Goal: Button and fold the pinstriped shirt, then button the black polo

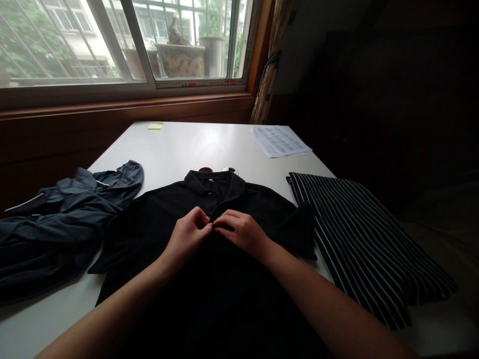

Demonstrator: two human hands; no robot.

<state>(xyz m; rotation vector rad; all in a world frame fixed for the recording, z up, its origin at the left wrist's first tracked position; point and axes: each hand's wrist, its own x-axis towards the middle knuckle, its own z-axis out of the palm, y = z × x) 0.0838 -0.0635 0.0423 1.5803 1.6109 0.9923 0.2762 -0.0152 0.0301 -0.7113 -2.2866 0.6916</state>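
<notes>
A black polo shirt [149, 239] lies spread out on the table, its collar [235, 185] pointing toward the window. Both my hands meet at its front placket, just below the collar. My left hand [192, 227] pinches the placket edge between thumb and fingers. From the other side, my right hand [243, 229] pinches the same spot, its fingertips almost touching the left thumb. Small buttons show on the placket above my hands. Whatever is right between the fingertips is too small and dark to make out.
A crumpled dark blue-grey garment [63, 214] lies at the left, a folded striped cloth [359, 234] at the right. Printed sheets [280, 141] and yellow sticky notes [155, 126] rest toward the back of the white table [202, 142]. Two round objects peek out behind the collar.
</notes>
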